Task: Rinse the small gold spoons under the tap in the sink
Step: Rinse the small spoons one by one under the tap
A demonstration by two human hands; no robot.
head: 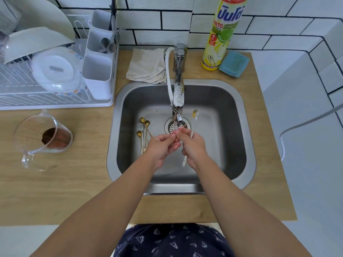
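Observation:
Both hands meet over the steel sink (pixel 246 138), just under the tap (pixel 177 93), where water runs down toward the drain (pixel 169 127). My left hand (pixel 161 147) pinches a thin gold spoon (pixel 181 129) at its fingertips in the stream. My right hand (pixel 194 145) also touches that spoon and grips a white-handled brush (pixel 194 123) whose yellowed head points up and away. Three more small gold spoons (pixel 143 130) lie on the sink floor to the left of the drain.
A white dish rack (pixel 55 101) with bowls, a lid and a cutlery holder stands at the left. A glass measuring jug (pixel 42 138) with brown powder sits on the wooden counter. Behind the sink lie a folded cloth (pixel 146 65), a dish soap bottle (pixel 222 34) and a blue sponge (pixel 233 64).

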